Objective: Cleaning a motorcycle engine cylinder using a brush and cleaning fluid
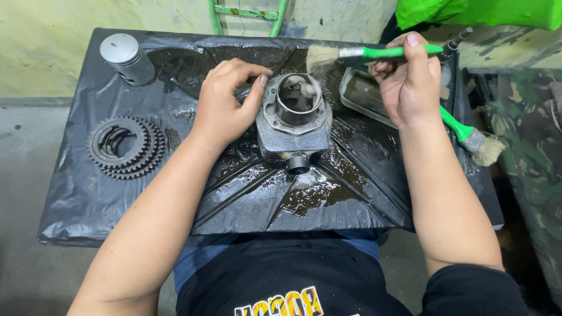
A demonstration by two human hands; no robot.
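Right hand (410, 82) grips green-handled brush (374, 54), handle level, bristles just right of cylinder (294, 120) bore; left hand (225, 102) steadies cylinder's left flange.

top: black t-shirt (293, 275), short sleeves, orange-and-white print low on the chest
trousers: blue jeans (199, 260), seen just under the shirt hem
arms: bare from the sleeves down
left hand (225, 102): no glove, no ring, nails short
right hand (410, 82): same, bare, no watch
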